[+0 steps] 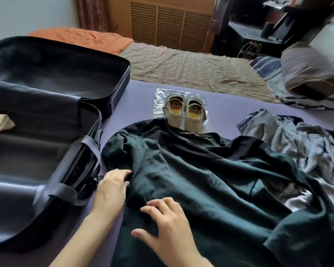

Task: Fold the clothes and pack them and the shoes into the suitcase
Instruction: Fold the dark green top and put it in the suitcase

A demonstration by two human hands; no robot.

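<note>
A dark green garment [210, 180] lies spread and wrinkled on the purple mat in front of me. My left hand [112, 187] rests on its left edge with fingers curled at the fabric. My right hand [166, 222] lies flat on the cloth, fingers spread. A pair of beige shoes [183, 114] stands on a clear plastic sheet beyond the garment, their toes partly under its collar. An open dark suitcase [46, 116] lies at the left, with a beige folded item [0, 122] inside. A grey crumpled garment [301, 143] lies to the right.
The purple mat [141, 97] adjoins a beige patterned mattress [191, 64]. An orange blanket [81, 37] lies at the back left, a grey striped pillow [307, 68] at the right. Dark furniture and cables stand at the back right.
</note>
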